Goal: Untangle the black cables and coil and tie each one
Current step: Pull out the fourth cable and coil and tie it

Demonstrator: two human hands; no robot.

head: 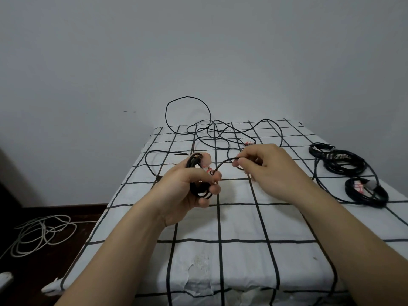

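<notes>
Coiling, partway through one black cable (227, 160). Grips the wound loops (194, 165) in the left hand (187, 191), fingers curled tight round the bundle, held just above the checked sheet (242, 221). Pinches the cable's free run in the right hand (269, 168), thumb against fingertips, close beside the left. Seems to lead on from there toward the loose tangle (216, 131) at the far end of the bed, so probably plenty of length yet to wind. Already done, judging by the lie of things: finished coils (326, 154), resting together near the right edge of the sheet.

Next calls for carrying the pinched run round onto the bundle at the same loop size. Needs slack drawn gently, so as not to pull the tangle's crossings tight; likely needs a pause to free those crossings first.

Hard to count the cables in the tangle: blends with the black grid lines of the sheet. Red and white scrap (209, 172) by the left fingertips: tie or label, cannot tell. Hides the lower part of the bundle behind the palm. Impossible to follow the cable past the right hand. Off to the left on the floor, a white cord (42, 233), apparently no part of the job.
</notes>
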